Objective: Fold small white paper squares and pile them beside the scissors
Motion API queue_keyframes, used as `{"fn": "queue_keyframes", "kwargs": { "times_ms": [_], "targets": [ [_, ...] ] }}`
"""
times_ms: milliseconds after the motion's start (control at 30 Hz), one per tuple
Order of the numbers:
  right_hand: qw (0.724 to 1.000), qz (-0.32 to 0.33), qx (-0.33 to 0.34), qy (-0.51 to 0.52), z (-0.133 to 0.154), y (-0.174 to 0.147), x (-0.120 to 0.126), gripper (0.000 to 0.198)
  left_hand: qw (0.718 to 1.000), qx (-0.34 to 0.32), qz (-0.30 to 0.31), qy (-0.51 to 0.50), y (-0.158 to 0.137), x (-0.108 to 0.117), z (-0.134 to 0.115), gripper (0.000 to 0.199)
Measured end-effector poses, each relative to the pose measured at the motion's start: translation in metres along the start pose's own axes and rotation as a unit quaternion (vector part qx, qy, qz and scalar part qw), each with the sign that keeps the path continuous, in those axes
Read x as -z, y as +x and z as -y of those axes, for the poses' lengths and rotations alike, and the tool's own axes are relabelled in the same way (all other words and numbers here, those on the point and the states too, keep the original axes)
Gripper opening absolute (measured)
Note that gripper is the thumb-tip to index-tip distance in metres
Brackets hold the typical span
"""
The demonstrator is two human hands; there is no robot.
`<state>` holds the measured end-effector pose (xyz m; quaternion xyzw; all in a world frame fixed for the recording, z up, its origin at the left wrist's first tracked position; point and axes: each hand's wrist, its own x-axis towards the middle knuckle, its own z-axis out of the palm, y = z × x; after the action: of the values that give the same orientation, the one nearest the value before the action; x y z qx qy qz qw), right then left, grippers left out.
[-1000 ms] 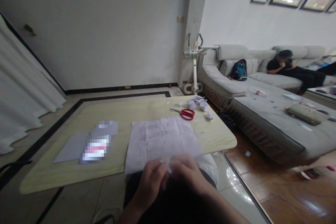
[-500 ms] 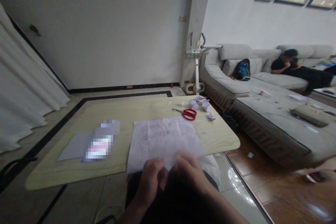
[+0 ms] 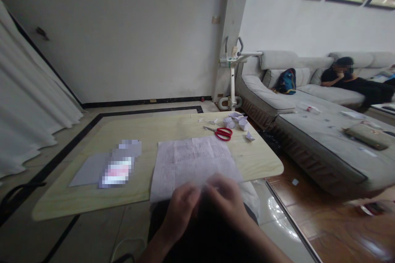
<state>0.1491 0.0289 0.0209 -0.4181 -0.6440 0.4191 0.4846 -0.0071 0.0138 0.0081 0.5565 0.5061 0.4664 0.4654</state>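
My left hand (image 3: pixel 184 205) and my right hand (image 3: pixel 224 197) meet over my lap at the near edge of a large printed sheet of paper (image 3: pixel 191 160). Both hands are closed, fingertips pinched close together. Whatever is between them is too blurred and hidden to make out. The sheet lies on a light wooden table (image 3: pixel 138 127), creased and hanging a little over its front edge. Beyond it lie red-handled scissors (image 3: pixel 223 133), blades pointing left. Folded paper pieces (image 3: pixel 228 123) sit near the far right corner, with a smaller folded piece (image 3: pixel 249 136) closer.
On the table's left side, a pale sheet (image 3: pixel 84 171) lies under a pixelated bright object (image 3: pixel 117 170). To the right stand a grey sofa (image 3: pixel 317 131) with a backpack (image 3: pixel 286 81) and a seated person (image 3: pixel 348 78). White exercise equipment (image 3: pixel 232 78) stands behind the table.
Both hands have shifted slightly upward and the fingertips have come closer together. The whole view has moved a little; the scissors and papers stay in place on the table.
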Motion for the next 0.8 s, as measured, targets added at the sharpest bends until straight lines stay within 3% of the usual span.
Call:
{"fn": "queue_keyframes", "kwargs": {
  "times_ms": [200,367,467,600,800],
  "targets": [
    [0.991,0.046,-0.081,0.094,0.0,0.0,-0.001,0.029,0.985,-0.109,-0.015,0.134,-0.003,0.001,-0.009,0.039],
    [0.988,0.063,-0.088,0.108,0.001,-0.001,0.001,0.033,0.973,-0.15,-0.022,0.175,-0.004,0.003,-0.006,0.037],
    [0.992,0.048,-0.061,0.1,0.003,0.0,0.0,0.033,0.977,-0.13,-0.019,0.171,-0.005,0.002,-0.004,0.037],
    [0.995,0.017,-0.032,0.09,0.002,0.002,-0.001,0.033,0.989,-0.063,-0.084,0.109,-0.005,-0.001,0.005,0.032],
    [0.996,0.004,-0.081,0.038,-0.005,-0.002,-0.001,0.034,0.997,-0.026,-0.065,0.013,-0.003,-0.003,0.009,0.036]
  ]
}}
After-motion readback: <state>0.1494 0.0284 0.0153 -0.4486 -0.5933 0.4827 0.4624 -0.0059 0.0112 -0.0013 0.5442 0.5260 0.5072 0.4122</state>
